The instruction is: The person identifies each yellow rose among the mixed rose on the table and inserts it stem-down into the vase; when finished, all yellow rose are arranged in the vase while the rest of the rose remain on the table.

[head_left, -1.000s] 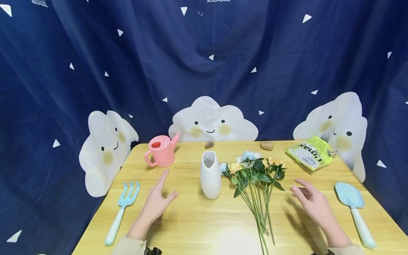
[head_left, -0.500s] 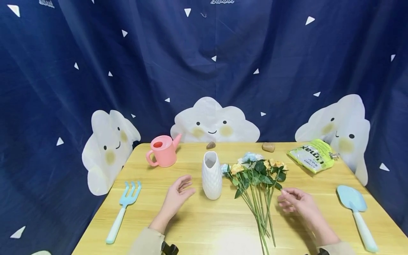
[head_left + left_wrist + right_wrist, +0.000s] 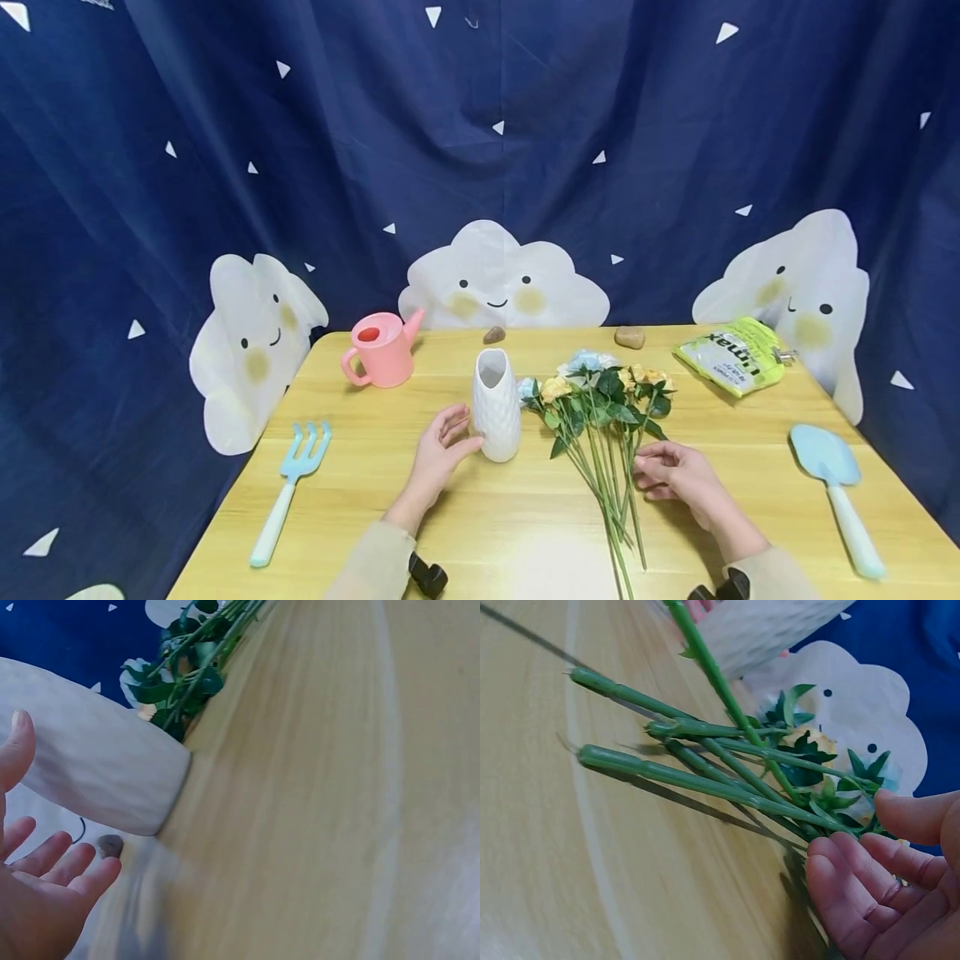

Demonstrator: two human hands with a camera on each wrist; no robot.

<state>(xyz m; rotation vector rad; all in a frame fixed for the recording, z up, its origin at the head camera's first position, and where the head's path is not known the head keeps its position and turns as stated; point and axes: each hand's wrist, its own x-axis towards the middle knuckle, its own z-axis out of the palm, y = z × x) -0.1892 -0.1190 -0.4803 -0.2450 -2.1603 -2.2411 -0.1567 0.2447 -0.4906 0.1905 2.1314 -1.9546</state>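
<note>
The step in hand seems to be getting hold of two things at once, with neither yet grasped. The tall white ceramic-looking vase (image 3: pixel 497 421), its surface textured and its mouth cut at a slant, stands upright on the pale wood-grain bench (image 3: pixel 540 517). The left hand (image 3: pixel 442 450) is just beside it, grip released, fingers loosely bent; whether the thumb tip touches the wall, I cannot tell. To the right of the vase lies the loose bunch of yellow and pale blue flowers (image 3: pixel 617 412) with long green stems, heads away from the person and cut ends fanned toward the near edge. The right hand (image 3: pixel 678 475) is at the outer side of these stems, its grip likewise released, thumb and fingers apart (the right wrist view shows a bare palm). As I judge it, the next move calls for the left fingers to curve round the vase and steady it, while the right thumb and fingers pinch a single stem without dragging the crossed ones along.
</note>
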